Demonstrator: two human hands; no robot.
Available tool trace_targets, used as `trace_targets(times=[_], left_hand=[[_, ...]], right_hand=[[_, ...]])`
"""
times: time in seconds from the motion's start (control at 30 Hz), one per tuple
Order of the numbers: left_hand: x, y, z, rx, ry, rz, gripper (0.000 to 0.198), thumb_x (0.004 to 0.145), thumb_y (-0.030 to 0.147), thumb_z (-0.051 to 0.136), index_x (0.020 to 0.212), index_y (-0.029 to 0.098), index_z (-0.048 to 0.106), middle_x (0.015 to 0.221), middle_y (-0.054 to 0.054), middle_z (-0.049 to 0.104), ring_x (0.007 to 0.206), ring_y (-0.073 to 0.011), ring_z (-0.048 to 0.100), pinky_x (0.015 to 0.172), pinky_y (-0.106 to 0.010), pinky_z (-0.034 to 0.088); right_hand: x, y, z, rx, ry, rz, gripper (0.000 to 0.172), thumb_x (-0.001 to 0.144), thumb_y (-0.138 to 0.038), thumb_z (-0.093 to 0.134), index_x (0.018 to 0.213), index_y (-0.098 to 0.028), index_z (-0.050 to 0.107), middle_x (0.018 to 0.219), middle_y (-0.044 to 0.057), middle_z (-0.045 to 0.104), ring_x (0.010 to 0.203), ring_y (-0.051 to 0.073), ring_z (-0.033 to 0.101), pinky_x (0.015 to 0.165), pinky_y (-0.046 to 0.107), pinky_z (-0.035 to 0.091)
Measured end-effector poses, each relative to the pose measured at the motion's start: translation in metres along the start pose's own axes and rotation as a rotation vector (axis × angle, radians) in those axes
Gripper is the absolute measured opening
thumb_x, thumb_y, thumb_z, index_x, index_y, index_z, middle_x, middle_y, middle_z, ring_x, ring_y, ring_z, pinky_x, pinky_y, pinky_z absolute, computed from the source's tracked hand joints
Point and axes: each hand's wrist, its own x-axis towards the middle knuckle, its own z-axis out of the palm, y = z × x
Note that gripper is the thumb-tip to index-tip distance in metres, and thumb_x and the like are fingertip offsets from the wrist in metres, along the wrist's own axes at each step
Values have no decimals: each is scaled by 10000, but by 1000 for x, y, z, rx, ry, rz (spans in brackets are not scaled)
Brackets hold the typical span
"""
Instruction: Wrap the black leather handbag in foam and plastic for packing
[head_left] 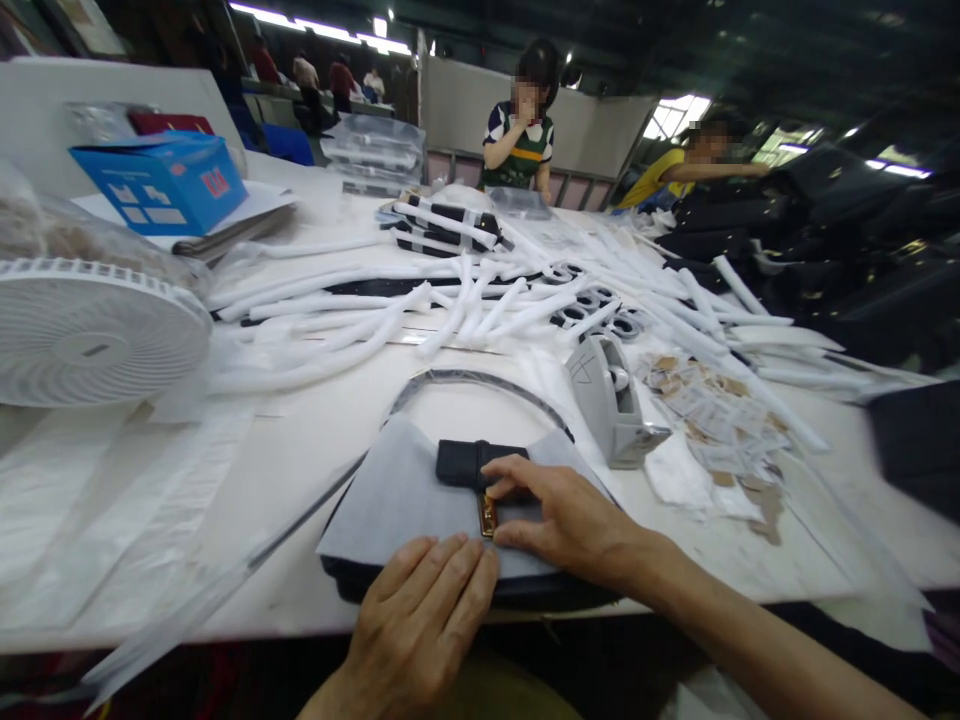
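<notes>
A black handbag (349, 580) lies on the table before me, with a grey-white sheet (382, 490) over its front and a wrapped curved handle (480, 377) at the top. A black strap flap (459, 463) with a gold-coloured clasp (487, 515) rests on the sheet. My left hand (427, 610) lies flat on the lower part of the bag, fingers stretched out. With the thumb and index finger of my right hand (562, 515) I pinch the clasp at its upper and lower ends; another fingertip touches the flap.
Right of the bag stands a grey tape dispenser (611, 400), beside small packets and paper bits (720, 420). White wrapped tubes (337, 300) spread across the table. At left are a white fan (97, 330) and a blue box (165, 180). Two people work beyond; black bags pile up at right.
</notes>
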Motion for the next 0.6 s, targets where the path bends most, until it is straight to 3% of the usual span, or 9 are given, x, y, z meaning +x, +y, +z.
trace_targets(times=[0.17,0.37,0.6], left_hand=[[-2,-2,6,-17,64,9,366,999,107,346,1089,126,700,1020,-59,749,1042,-154,646,1038,-315,373],[1,-1,-5,-17,-130,-31,338,1002,108,368,1105,148,687,1049,-50,749,1021,-167,657,977,-329,400],[6,-3,-10,-16,-282,-35,331,997,108,373,1095,139,687,1168,-79,710,1018,-183,636,882,-327,393]], right_hand=[[5,-2,-2,63,-25,61,496,684,-179,813,1141,-256,638,988,-33,734,966,165,668,891,255,473],[7,-1,0,-43,-66,66,511,691,-211,828,1160,-261,630,1007,-14,734,975,202,668,867,273,475],[0,0,9,-164,-60,-6,336,782,-281,773,1090,-234,646,1057,46,705,969,219,643,862,298,465]])
